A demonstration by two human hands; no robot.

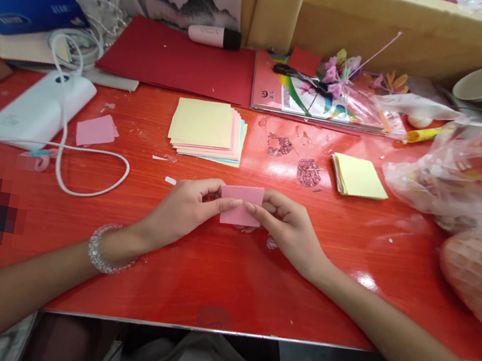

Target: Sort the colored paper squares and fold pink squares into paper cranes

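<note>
Red surface, cluttered at the back, and pink paper centre stage!
Left grip and right grip are closed on it, pinching from opposite ends, just this side of the larger yellow-topped paper stack. Watch this: uneven pressure could skew or crease the paper, and opposing tugs, one side against the other, could tear it.

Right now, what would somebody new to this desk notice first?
Probably the pink paper pinched between the left hand and right hand, near the middle of the red table. Beyond it, slightly left, sits a fanned stack of pastel sheets, pale yellow on top. On the left, a white cable loops over and beside a white device.
</note>
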